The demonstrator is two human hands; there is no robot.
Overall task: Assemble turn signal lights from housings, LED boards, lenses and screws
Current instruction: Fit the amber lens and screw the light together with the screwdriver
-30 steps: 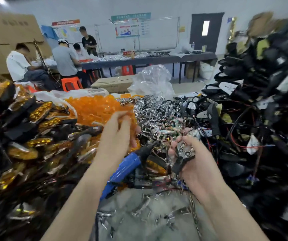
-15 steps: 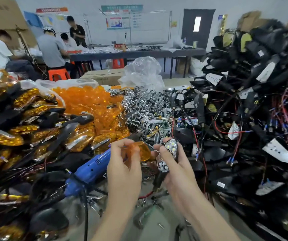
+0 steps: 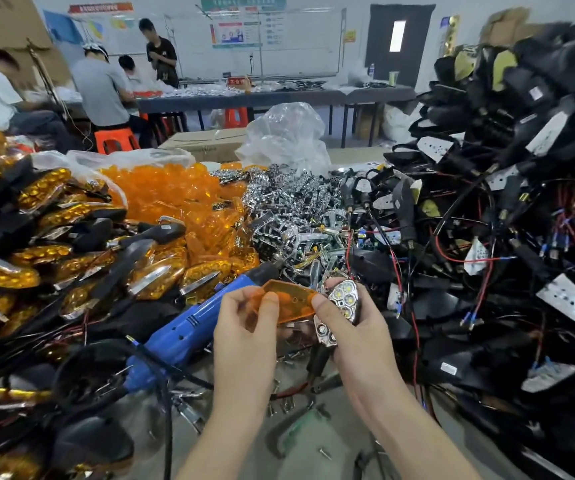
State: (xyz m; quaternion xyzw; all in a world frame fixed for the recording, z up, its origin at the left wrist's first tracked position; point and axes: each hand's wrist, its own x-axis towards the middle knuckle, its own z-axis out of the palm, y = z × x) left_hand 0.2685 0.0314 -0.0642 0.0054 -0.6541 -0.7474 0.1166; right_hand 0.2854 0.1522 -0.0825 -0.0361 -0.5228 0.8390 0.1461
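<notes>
My left hand [image 3: 244, 337] pinches the lens [image 3: 289, 306] by its near edge. My right hand [image 3: 359, 337] curls round the LED unit [image 3: 343, 301], just beside it. The lens looks light, stiff and slick, so I'd grip its rims. Beyond the left hand, a bag [image 3: 81, 162] holds orange spares [image 3: 165, 192].

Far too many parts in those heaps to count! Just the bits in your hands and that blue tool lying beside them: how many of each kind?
Orange lens: 1
Chrome LED light unit: 1
Blue power screwdriver: 1
Total: 3
</notes>
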